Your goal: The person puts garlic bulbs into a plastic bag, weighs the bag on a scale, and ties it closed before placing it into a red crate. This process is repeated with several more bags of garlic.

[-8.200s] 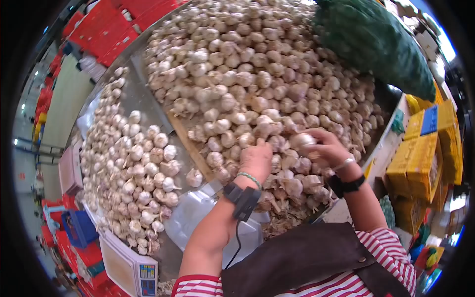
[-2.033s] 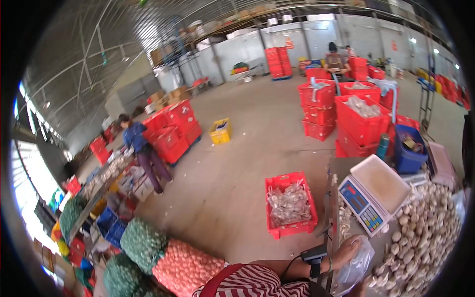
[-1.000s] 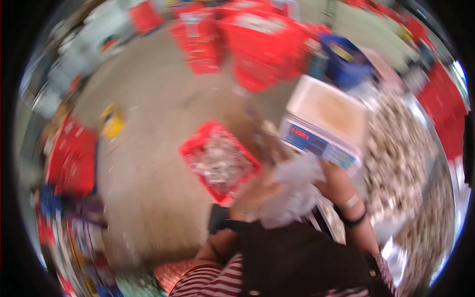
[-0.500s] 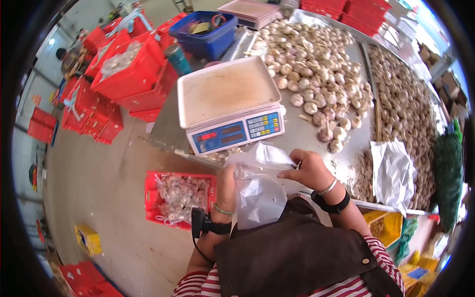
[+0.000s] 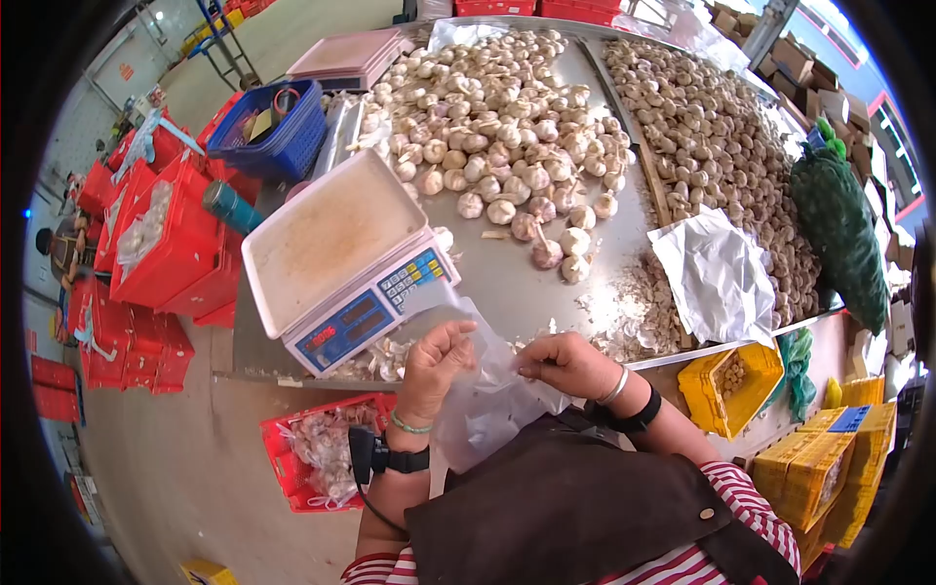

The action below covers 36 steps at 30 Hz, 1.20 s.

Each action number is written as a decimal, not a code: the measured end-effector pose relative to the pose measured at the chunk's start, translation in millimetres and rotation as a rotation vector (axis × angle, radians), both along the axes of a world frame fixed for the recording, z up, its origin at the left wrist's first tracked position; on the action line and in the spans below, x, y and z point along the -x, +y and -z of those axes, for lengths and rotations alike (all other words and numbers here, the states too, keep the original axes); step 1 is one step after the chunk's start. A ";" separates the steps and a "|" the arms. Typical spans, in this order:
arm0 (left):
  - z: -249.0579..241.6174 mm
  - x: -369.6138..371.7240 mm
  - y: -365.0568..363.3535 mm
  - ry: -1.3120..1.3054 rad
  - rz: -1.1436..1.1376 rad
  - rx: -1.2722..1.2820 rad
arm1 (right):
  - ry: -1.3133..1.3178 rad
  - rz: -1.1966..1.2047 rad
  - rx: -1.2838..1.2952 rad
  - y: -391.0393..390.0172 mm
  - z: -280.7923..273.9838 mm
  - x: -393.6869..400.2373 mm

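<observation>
Here, our left hand (image 5: 438, 369) and our right hand (image 5: 568, 366) each pinch the thin, translucent plastic bag (image 5: 487, 395) between thumb and fingers, holding it before our dark brown apron (image 5: 575, 497). Just beyond the bag sits the white, flat-topped digital scale (image 5: 336, 244) on the grey metal table (image 5: 487, 273), with the loose heap of whitish garlic bulbs (image 5: 507, 117) beside it.

From here it's plainly a produce packing shed: garlic bulbs (image 5: 517, 117) heaped over a metal worktable (image 5: 497, 253), a digital scale (image 5: 336, 253) at its edge, a red crate (image 5: 292, 468) of bagged garlic below that edge, stacked red crates (image 5: 175, 244) beyond the scale on bare floor.
</observation>
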State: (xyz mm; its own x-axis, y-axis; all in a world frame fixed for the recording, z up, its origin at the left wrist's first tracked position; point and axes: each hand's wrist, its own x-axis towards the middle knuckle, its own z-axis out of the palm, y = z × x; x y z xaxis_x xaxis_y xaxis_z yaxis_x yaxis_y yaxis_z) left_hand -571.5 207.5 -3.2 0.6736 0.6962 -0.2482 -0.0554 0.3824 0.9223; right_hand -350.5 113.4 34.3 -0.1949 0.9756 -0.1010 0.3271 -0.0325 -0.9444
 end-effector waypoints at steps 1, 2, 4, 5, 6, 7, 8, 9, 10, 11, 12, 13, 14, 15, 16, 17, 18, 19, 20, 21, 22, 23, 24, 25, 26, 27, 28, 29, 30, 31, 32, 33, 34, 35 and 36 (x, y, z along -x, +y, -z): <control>1.2 -10.0 0.6 0.003 0.009 -0.004 | 0.004 0.017 -0.021 1.0 0.2 -7.7; 5.1 -21.7 -0.5 0.159 -0.115 -0.224 | 0.004 0.011 0.064 2.6 -5.5 -15.3; 6.7 -38.8 1.5 0.360 -0.214 -0.454 | 0.153 0.030 0.096 3.3 -0.3 -26.4; 8.8 -46.8 3.8 0.372 -0.210 -0.459 | 0.297 0.043 0.132 3.8 2.5 -30.4; 15.0 -55.4 6.0 0.245 -0.171 -0.277 | 0.393 0.025 0.158 5.3 1.4 -34.7; 24.6 -62.8 6.7 0.119 -0.135 -0.094 | 0.407 0.020 0.157 6.0 0.7 -37.0; 30.2 -71.7 5.8 0.001 -0.091 0.158 | 0.488 0.011 0.170 7.3 0.2 -39.0; 33.7 -74.7 6.6 0.012 -0.098 0.156 | 0.569 0.002 0.183 9.4 0.8 -41.2; 36.4 -77.4 8.9 -0.049 0.046 0.187 | 0.581 -0.004 0.184 11.9 2.2 -43.4; 30.2 -82.2 8.9 -0.111 0.192 0.221 | 0.604 -0.016 0.082 14.0 3.6 -45.5; 15.6 -89.7 3.3 -0.122 0.127 0.222 | 0.626 -0.024 -0.021 15.3 5.1 -48.1; 12.1 -88.4 2.7 -0.110 0.128 0.223 | 0.637 -0.023 -0.021 14.5 7.8 -54.5; 5.7 -86.8 1.4 0.009 0.006 0.146 | 0.605 -0.006 0.082 12.0 12.3 -64.4; -1.8 -87.8 1.4 0.127 -0.113 0.067 | 0.571 0.011 0.185 10.4 16.7 -72.6; -9.5 -94.4 -3.1 0.041 -0.306 0.033 | 0.549 0.057 0.175 10.1 21.0 -77.0; -18.0 -96.7 -1.1 0.050 -0.302 0.033 | 0.559 0.060 0.175 9.7 21.8 -81.1; -24.3 -97.3 1.9 0.035 -0.320 -0.102 | 0.383 0.058 0.187 10.3 21.3 -85.3; -31.3 -98.4 3.2 0.019 -0.337 -0.239 | 0.207 0.054 0.198 11.9 20.1 -88.5; -41.3 -102.3 0.2 0.018 -0.354 -0.194 | 0.215 0.053 0.199 15.6 16.3 -90.5; -40.5 -102.6 -0.9 0.026 -0.355 -0.195 | 0.140 -0.034 0.118 20.3 11.0 -90.9; -38.8 -101.5 -2.3 0.058 -0.340 -0.204 | 0.065 -0.119 0.035 23.0 8.7 -88.7; -36.9 -99.9 -2.9 0.087 -0.323 -0.217 | 0.071 -0.117 0.031 24.2 13.7 -82.6; -31.7 -96.9 -2.3 0.090 -0.317 -0.225 | 0.300 -0.002 0.114 25.3 22.9 -74.6; -23.9 -93.5 -0.8 0.199 -0.350 -0.322 | 0.528 0.117 0.190 26.7 29.4 -69.9; -23.5 -92.7 0.6 0.303 -0.380 -0.422 | 0.530 0.128 0.174 27.6 31.1 -69.5; -26.0 -89.2 2.6 0.294 -0.366 -0.435 | 0.493 0.181 0.169 28.1 31.6 -69.9; -31.0 -82.7 4.5 0.579 -0.494 -0.989 | 0.455 0.233 0.165 28.6 32.2 -70.6; -38.5 -77.5 3.5 0.857 -0.614 -1.547 | 0.454 0.245 0.154 29.6 34.0 -70.6; -51.9 -74.2 -2.6 0.996 -0.586 -1.551 | 0.378 0.290 0.135 31.0 36.0 -69.9; -51.0 -73.0 -6.4 0.981 -0.583 -1.560 | 0.301 0.334 0.120 31.5 36.3 -68.2; -49.1 -73.7 -13.2 0.677 -0.431 -1.030 | 0.298 0.343 0.115 31.5 34.7 -63.4; -47.4 -75.7 -19.8 0.372 -0.270 -0.502 | 0.325 0.318 0.103 32.6 32.1 -54.4; -48.1 -82.2 -22.0 0.377 -0.147 -0.299 | 0.351 0.291 0.091 34.8 28.8 -42.6; -45.3 -89.8 -26.0 0.370 -0.146 -0.302 | 0.633 0.285 0.120 34.2 8.2 -24.6; -40.1 -97.3 -28.9 0.116 -0.215 -0.145 | 0.552 0.243 0.068 31.9 8.4 -17.1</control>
State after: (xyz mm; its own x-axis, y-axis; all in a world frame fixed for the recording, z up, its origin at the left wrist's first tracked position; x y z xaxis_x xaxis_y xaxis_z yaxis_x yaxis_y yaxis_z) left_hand -474.1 178.6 36.9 0.4790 0.8541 -0.2026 -0.0116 0.2370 0.9715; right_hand -333.4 145.3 26.0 -0.0085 0.9936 -0.1124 -0.2347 -0.1113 -0.9657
